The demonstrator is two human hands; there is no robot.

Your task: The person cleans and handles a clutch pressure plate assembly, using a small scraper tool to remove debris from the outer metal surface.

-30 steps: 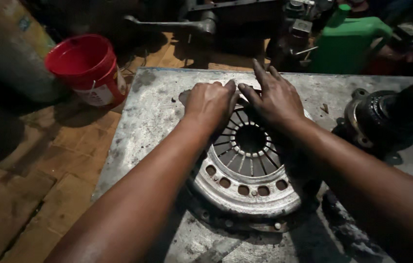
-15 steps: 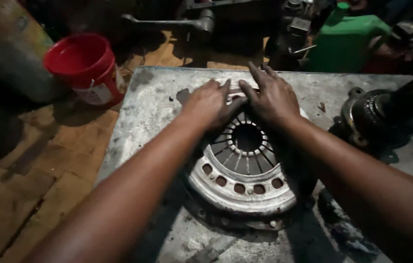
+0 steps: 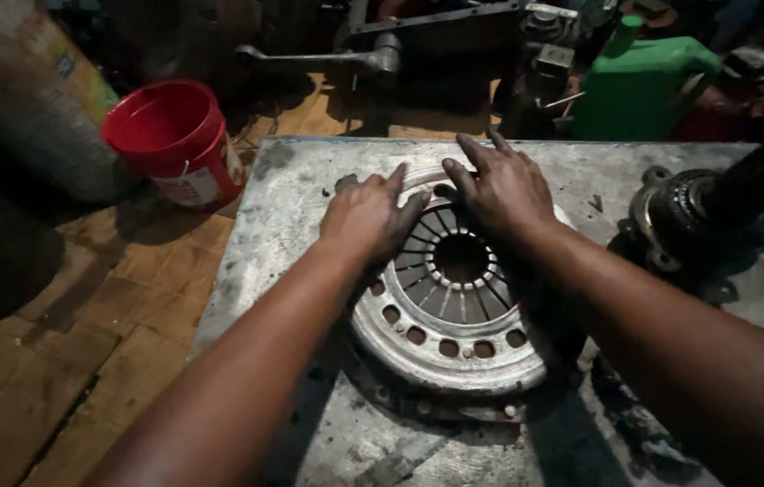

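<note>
Both palms press flat, fingers spread, holding nothing: left hand (image 3: 365, 216) and right hand (image 3: 501, 191) on the clutch cover (image 3: 454, 316) (keep pressure even, I'd judge).

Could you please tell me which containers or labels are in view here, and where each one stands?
Red bucket: on the wooden floor left of the metal table, round, open, pale label low on its side.
Green jug: behind the table's far right corner, boxy, with a green cap.
Grey drum: far left, cylindrical, with a yellowish label patch.
</note>
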